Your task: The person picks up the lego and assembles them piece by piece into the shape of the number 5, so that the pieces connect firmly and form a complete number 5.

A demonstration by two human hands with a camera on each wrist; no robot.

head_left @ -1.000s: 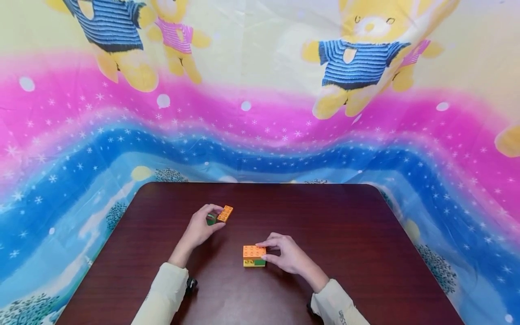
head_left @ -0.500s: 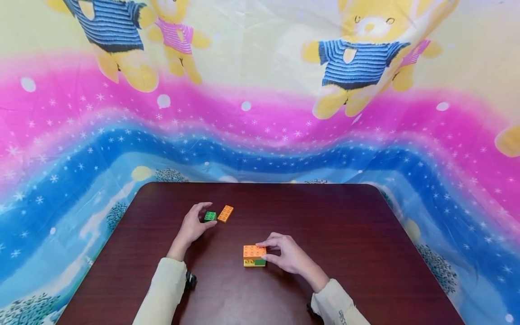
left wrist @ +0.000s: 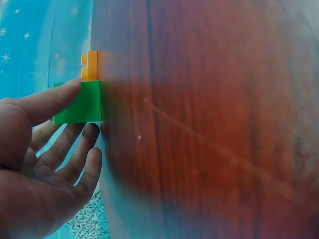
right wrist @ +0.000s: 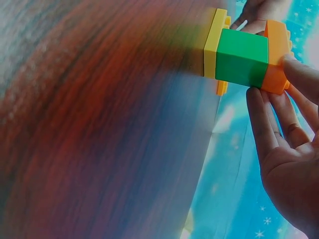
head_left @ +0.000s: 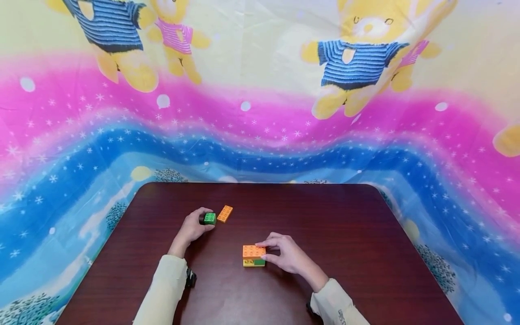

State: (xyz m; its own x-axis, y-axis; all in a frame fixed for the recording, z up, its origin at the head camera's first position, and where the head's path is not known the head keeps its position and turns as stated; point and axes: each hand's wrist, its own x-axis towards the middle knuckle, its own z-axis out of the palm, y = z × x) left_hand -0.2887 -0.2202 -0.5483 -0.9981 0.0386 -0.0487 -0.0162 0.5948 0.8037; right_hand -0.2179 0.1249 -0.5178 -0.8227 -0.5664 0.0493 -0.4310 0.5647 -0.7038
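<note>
In the head view my left hand [head_left: 192, 228] has its thumb and fingers on either side of a green building brick [head_left: 209, 218], pinching it on the table. In the left wrist view, the thumb lies against the green brick's side. A flat orange brick [head_left: 225, 214] lies just to the right of it. My right hand [head_left: 284, 253] holds the right end of a small stack, thumb and fingers on its orange top brick [head_left: 252, 251]. Beneath that, the right wrist view shows a green brick [right wrist: 241, 57] on a thin yellow plate [right wrist: 212, 52].
The dark brown table [head_left: 325, 216] has rounded far corners. Behind and beside it hangs a colourful cloth [head_left: 260, 126] printed with bears. A dark wrist device [head_left: 190, 278] shows at the left sleeve.
My left hand has let go of the flat orange brick, drawn back left, and closed around the green brick next to it. My right hand stays on the stack.
</note>
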